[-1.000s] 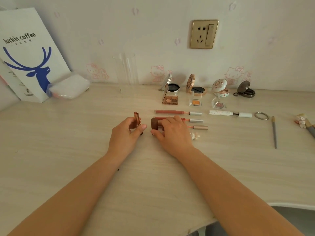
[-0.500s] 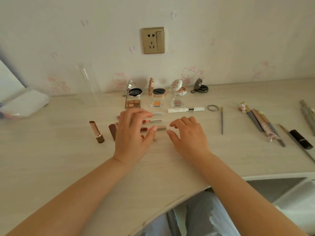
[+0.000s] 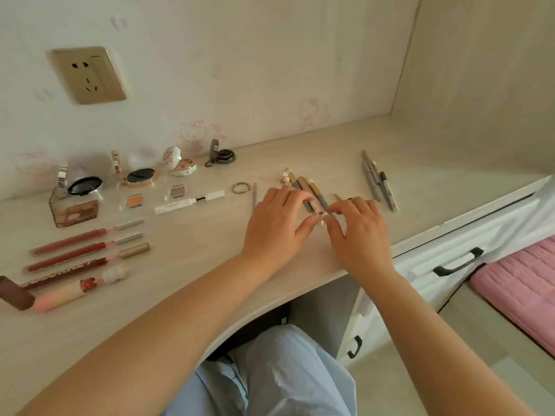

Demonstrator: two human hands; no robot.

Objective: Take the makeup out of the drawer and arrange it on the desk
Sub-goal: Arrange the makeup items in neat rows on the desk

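**Both hands at the pencil cluster, most of the makeup already laid out**

The left hand (image 3: 277,219) and the right hand (image 3: 359,226) meet fingertip to fingertip over the lower ends of a small cluster of pencils (image 3: 312,190). The grip looks like a light pinch on one pencil's shiny tip, though exactly which finger holds it is hard to tell.

By the look of it the arranging is far along. On the pale wood-grain bench (image 3: 192,265) lie a row of slim red lip glosses (image 3: 87,244) with metallic caps, a white mascara tube (image 3: 187,201), small square shadow pans (image 3: 133,202), round open compacts (image 3: 141,177), a metal ring (image 3: 241,187) and a second group of grey pencils (image 3: 378,183). The drawer (image 3: 456,259) beside the bench is white with a dark handle; its inside is hidden, so what remains cannot be told.
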